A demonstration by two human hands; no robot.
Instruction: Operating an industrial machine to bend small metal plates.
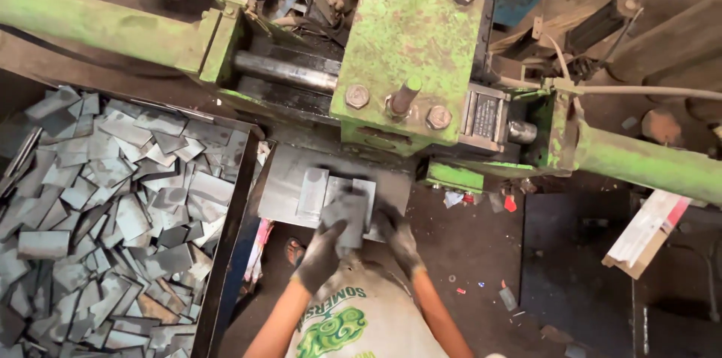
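Left hand (320, 254): gloved, curled around near edge of plate (347, 216), gripping it.
Right hand (401, 241): gloved, fingers closed beside the plate's right edge; grip itself not clear.
Plate: grey, flat on desk (282, 189) just below green press (410, 50), beside two more plates (312, 191).
Bin (226, 253): left, heaped with grey plates.

Dull grey metal plates (347, 211); press (410, 50) chipped green paint, rough
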